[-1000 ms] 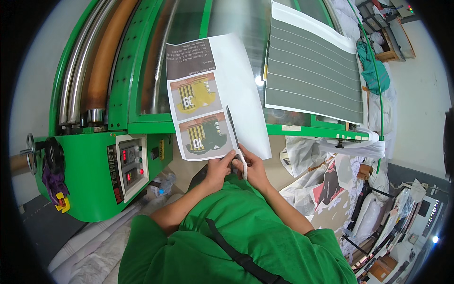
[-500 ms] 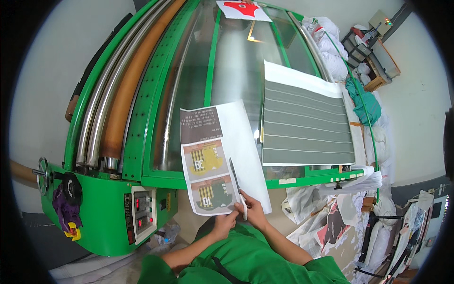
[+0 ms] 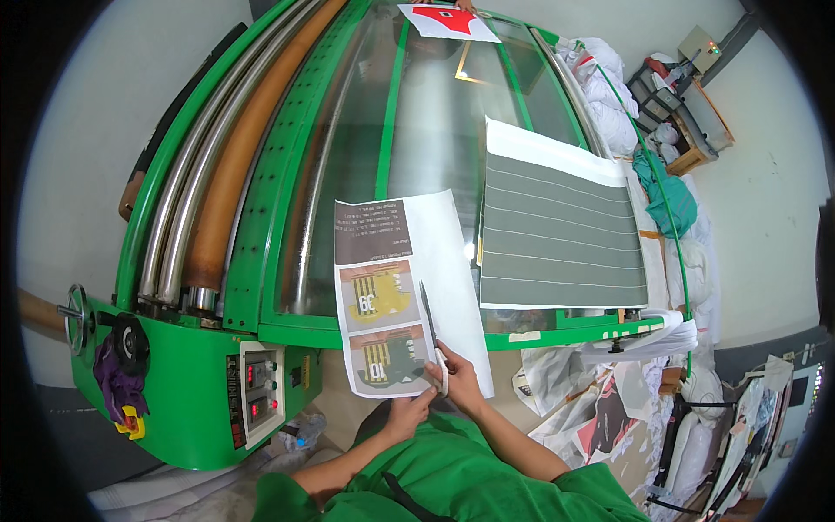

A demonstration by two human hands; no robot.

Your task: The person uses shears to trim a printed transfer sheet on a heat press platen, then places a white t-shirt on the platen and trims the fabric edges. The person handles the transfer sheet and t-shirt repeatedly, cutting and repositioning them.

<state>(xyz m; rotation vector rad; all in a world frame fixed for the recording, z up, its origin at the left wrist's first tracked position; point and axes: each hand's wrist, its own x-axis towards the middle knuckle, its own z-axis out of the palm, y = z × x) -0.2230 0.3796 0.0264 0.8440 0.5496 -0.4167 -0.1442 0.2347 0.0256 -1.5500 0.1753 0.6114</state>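
My right hand (image 3: 459, 379) grips white-handled scissors (image 3: 429, 315), whose dark blades point away from me along the printed part of a paper sheet (image 3: 450, 278). The sheet bears a dark grey text block and two pictures of jerseys, one yellowish and one dark green. Its far part lies over the machine's glass top; the near end hangs past the edge toward me. With closed fingers, my left hand (image 3: 410, 416) pinches the sheet's near edge, just left of the scissors. Whether the blades are cutting through the paper cannot be made out.
A large green machine (image 3: 417, 340) with rollers (image 3: 228, 196) on its left fills the middle. Right of my sheet lies a grey sheet with white lines (image 3: 561, 230). At the far end another person's hand (image 3: 465, 5) touches a red-printed piece (image 3: 444, 22). Paper scraps (image 3: 600, 409) cover the floor at right.
The view has shifted slightly, and the sheet and scissors appear a little differently placed. My hands keep their hold. At the far end the other person's hand has moved slightly right.
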